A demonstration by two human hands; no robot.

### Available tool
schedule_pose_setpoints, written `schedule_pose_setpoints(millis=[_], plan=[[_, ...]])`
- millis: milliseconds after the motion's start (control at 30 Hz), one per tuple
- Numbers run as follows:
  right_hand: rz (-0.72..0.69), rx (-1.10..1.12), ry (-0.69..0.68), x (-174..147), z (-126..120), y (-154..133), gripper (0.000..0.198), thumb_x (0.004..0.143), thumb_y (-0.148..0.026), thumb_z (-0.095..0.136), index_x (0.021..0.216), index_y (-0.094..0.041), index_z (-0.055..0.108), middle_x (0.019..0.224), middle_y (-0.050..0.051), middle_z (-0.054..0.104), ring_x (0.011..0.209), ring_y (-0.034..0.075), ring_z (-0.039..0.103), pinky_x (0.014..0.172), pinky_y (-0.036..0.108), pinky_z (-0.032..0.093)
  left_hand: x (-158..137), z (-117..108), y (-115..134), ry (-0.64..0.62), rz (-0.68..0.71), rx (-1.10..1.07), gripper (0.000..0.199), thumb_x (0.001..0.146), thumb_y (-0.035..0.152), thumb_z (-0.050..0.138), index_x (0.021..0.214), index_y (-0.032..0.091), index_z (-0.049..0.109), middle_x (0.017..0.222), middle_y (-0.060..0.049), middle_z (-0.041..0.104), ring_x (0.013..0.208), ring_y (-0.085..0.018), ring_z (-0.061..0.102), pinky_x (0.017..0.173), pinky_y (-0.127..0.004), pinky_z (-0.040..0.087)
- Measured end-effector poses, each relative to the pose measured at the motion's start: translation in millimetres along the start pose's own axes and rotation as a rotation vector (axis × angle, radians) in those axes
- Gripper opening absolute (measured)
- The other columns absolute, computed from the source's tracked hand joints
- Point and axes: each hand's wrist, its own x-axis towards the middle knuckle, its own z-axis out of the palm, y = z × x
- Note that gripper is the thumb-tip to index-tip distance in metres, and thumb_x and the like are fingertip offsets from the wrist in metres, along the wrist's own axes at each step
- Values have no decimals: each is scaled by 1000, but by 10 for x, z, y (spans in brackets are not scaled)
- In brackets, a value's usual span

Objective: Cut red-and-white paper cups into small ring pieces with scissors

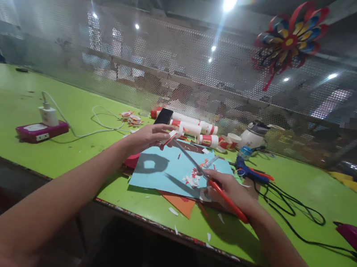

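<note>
My left hand pinches a small white-and-red piece of paper cup above the blue sheet. My right hand is wrapped round the red handles of a pair of scissors. The blades point up and left, their tips close to the cup piece. Whether the blades touch it I cannot tell. White and red paper scraps lie on the light blue sheet under my hands. An orange sheet sticks out from beneath it.
Behind the sheet lie stacked paper cups and a black phone. A white kettle-like jug and a blue glue gun with a black cord are at right. Purple power strips sit at both sides. Paper snippets line the front edge.
</note>
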Motion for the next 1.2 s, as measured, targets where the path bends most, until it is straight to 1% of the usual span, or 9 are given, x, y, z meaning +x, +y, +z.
schedule_pose_setpoints(millis=[133, 233, 300, 367, 467, 633, 867, 1033, 1200], plan=[[-18, 66, -23, -38, -58, 41, 40, 76, -17, 52, 115, -18, 62, 76, 0, 56, 70, 17, 51, 64, 26, 40, 3, -23, 14, -7, 43, -20, 41, 76, 23, 68, 116, 15, 62, 101, -13, 66, 85, -21, 61, 62, -29, 42], [0, 135, -67, -81, -84, 43, 36, 82, -17, 50, 117, -19, 60, 70, -2, 55, 63, 14, 52, 59, 23, 40, -7, -9, 22, -46, 55, -27, 41, 77, 22, 68, 117, 16, 62, 102, -13, 66, 89, -22, 61, 64, -30, 43], [7, 188, -111, -109, -100, 26, 34, 86, -21, 49, 119, -19, 59, 68, -2, 56, 60, 13, 54, 56, 23, 41, -18, 12, 33, -77, 54, -31, 42, 77, 22, 67, 118, 17, 61, 101, -13, 67, 91, -23, 62, 65, -30, 43], [3, 224, -141, -130, -118, 8, 36, 88, -27, 52, 122, -18, 58, 70, -1, 58, 62, 14, 55, 57, 23, 43, -28, 35, 48, -100, 54, -36, 41, 77, 21, 67, 118, 17, 61, 100, -13, 67, 92, -24, 62, 64, -29, 42], [0, 232, -147, -141, -138, 1, 37, 89, -31, 54, 123, -16, 58, 69, -1, 58, 62, 13, 54, 57, 23, 42, -40, 57, 70, -118, 58, -42, 39, 78, 20, 66, 117, 17, 62, 99, -13, 67, 91, -23, 62, 65, -29, 42], [-14, 199, -134, -121, -142, 0, 36, 88, -30, 55, 122, -18, 60, 71, -1, 58, 63, 13, 52, 57, 22, 40, -44, 60, 82, -126, 59, -44, 39, 78, 19, 65, 117, 16, 62, 96, -13, 68, 88, -22, 61, 64, -29, 42], [-43, 170, -118, -102, -142, -50, 33, 89, -31, 55, 118, -17, 62, 71, -2, 56, 64, 12, 49, 59, 22, 40, -47, 68, 104, -132, 43, -38, 38, 78, 19, 66, 116, 15, 62, 91, -12, 69, 74, -16, 59, 63, -29, 43], [-46, 178, -130, -110, -144, -42, 34, 89, -31, 54, 119, -17, 62, 71, -1, 57, 63, 12, 50, 57, 22, 41, -44, 83, 115, -131, 24, -36, 39, 76, 19, 68, 114, 13, 62, 91, -12, 68, 78, -18, 61, 63, -29, 42], [-38, 178, -129, -108, -130, -35, 34, 89, -32, 53, 119, -17, 61, 71, -1, 56, 61, 12, 48, 54, 21, 39, -48, 74, 103, -134, 16, -34, 41, 77, 20, 67, 116, 12, 62, 90, -12, 68, 75, -17, 60, 62, -29, 43]])
